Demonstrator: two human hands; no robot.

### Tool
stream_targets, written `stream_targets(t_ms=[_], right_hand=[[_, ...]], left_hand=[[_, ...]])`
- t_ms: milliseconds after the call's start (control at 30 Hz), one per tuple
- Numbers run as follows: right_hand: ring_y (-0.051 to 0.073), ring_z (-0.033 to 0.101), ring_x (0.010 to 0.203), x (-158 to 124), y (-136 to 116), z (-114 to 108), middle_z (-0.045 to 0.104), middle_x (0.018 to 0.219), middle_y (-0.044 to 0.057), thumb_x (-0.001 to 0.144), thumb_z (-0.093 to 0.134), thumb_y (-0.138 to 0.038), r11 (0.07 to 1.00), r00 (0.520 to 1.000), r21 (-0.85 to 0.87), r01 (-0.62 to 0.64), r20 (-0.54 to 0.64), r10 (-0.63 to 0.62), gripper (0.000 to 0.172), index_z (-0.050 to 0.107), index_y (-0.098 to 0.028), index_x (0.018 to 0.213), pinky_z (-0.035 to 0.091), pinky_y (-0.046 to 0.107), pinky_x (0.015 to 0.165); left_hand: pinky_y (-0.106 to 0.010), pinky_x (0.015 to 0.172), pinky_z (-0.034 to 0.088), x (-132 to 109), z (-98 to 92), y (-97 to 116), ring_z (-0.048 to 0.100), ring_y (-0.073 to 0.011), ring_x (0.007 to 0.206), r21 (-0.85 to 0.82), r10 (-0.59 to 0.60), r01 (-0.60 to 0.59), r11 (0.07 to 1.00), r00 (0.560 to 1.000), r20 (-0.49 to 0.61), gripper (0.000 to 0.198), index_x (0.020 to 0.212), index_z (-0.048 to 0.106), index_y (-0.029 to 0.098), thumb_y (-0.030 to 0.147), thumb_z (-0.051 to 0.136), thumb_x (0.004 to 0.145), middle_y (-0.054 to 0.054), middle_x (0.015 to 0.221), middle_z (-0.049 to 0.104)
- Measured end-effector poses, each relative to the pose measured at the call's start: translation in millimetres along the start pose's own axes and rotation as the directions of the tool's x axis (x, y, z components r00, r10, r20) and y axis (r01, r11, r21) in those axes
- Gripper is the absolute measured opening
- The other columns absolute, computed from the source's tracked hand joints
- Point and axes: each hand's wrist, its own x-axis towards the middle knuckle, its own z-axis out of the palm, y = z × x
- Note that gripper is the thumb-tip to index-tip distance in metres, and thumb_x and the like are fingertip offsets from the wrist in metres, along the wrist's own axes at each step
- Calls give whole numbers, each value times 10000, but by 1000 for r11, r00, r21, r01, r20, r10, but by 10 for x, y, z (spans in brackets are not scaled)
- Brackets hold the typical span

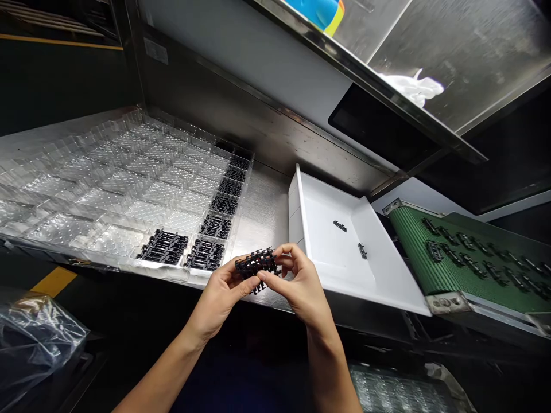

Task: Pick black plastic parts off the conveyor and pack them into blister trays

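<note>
Together, both hands (221,298) (299,287) grip ridged black plastic parts (257,265).

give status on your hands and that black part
Left hand and right hand both gripping black plastic part. Clear plastic tray behind, left. White bin to the right.

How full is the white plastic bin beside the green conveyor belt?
Nearly empty: the white plastic bin holds just two small black plastic parts, lying apart inside it.
</note>
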Motion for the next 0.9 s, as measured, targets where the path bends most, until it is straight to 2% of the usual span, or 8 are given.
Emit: stream_targets(t_ms=[267, 400, 567, 733, 900], right_hand=[[147, 582, 765, -17, -5, 19, 614, 809, -29, 699, 759, -217, 999, 999, 18, 49, 8, -49, 323, 496, -217, 886, 428, 249, 689], [156, 591, 795, -19, -13, 4, 612, 846, -12, 698, 774, -244, 1000, 1000, 19, 23, 16, -23, 327, 498, -214, 872, 418, 243, 671], [150, 590, 764, -10, -45, -11, 585, 775, -30, 691, 787, -261, 1000, 999, -6, 19, 48, -19, 340, 488, -215, 846, 406, 230, 633], [138, 578, 768, -8, -59, 12, 568, 801, -31, 688, 780, -235, 998, 999, 29, 48, 16, -48, 319, 494, -214, 829, 458, 236, 697], [130, 573, 767, -43, -97, -12, 575, 802, -37, 713, 769, -221, 998, 998, -7, 66, 19, -66, 300, 497, -213, 840, 450, 220, 683]], left_hand=[[-170, 780, 502, -7, 1, 39, 651, -144, 926, -57, -18, 19, 998, 999, 32, 257, 989, 746, 268, 241, 807, 740, 25, 906, 733], [-172, 792, 501, 3, -18, 31, 642, -153, 981, -30, -10, 12, 999, 998, 58, 284, 1035, 733, 288, 241, 791, 761, 21, 998, 735], [-182, 821, 497, -5, -43, 41, 637, -153, 998, -4, -5, 6, 1000, 995, 97, 286, 1059, 725, 293, 239, 772, 782, 16, 1034, 735], [-199, 809, 501, -13, -26, 59, 642, -149, 934, -26, 8, -6, 1000, 997, 75, 264, 1021, 738, 272, 247, 789, 763, 9, 996, 739], [-201, 799, 497, -4, -19, 37, 639, -160, 954, -68, -34, 35, 997, 999, 8, 323, 1054, 728, 251, 273, 806, 741, -14, 999, 747]])
